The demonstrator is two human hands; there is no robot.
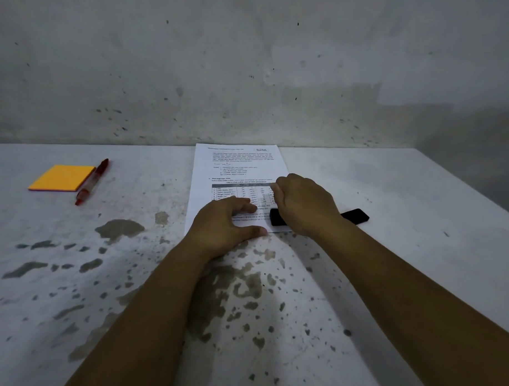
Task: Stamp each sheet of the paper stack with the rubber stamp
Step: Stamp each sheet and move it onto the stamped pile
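Left hand [227, 225] flat, fingers spread, pinning near edge of paper stack [233, 174]; right hand [303, 204] curled just beyond it over sheet, contents hidden; black stamp [355, 216] partly under right wrist. Advice: keep stack pinned, press straight down

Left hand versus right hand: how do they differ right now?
The left hand lies spread, fingers flat on the paper stack near its bottom edge; the right hand is curled into a loose fist above the black stamp. Whether it grips anything is hidden. Both are over the sheet's lower part.
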